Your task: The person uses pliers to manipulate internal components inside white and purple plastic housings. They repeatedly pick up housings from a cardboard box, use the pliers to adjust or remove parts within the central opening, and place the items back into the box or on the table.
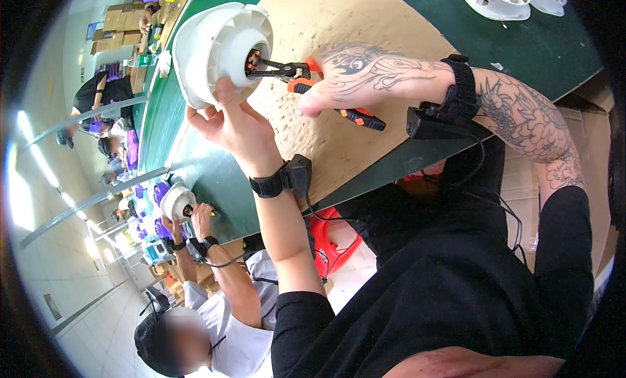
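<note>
My left hand [235, 127] grips a white round plastic housing [218, 55] from below and tilts it, its hollow centre turned toward my right. Copper-coloured parts [253, 61] show inside that hollow. In my right hand [332, 84] is a pair of pliers [283, 70] with black jaws and orange-and-black handles. The jaws reach into the hollow at the copper parts; whether they pinch one cannot be made out. My right fingers are wrapped round the handles, partly hidden behind the hand.
A brown cardboard sheet [391, 32] lies on the green table [554, 58]. More white plastic housings [499, 1] stand at the far right. On my left a co-worker [228, 319] holds a similar white housing [177, 202]. A red stool [332, 238] is under the table edge.
</note>
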`<action>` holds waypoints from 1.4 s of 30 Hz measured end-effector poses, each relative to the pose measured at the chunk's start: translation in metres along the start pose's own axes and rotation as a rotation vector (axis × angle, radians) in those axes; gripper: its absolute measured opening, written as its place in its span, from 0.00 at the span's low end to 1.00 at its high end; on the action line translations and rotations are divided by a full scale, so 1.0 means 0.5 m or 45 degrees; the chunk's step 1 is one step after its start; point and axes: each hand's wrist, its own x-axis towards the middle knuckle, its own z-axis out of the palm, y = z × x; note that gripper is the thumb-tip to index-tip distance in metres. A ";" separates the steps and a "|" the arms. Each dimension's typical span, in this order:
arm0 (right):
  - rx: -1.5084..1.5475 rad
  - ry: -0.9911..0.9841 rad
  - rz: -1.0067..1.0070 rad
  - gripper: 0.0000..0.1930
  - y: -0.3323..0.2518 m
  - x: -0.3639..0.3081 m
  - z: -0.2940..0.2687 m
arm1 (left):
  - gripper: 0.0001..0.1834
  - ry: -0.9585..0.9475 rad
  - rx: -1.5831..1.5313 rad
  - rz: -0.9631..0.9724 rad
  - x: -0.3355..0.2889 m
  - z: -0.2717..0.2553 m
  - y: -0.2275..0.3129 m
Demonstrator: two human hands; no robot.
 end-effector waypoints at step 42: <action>0.693 -0.371 -0.207 0.16 0.034 0.025 0.020 | 0.23 0.032 0.057 -0.029 0.010 -0.009 0.014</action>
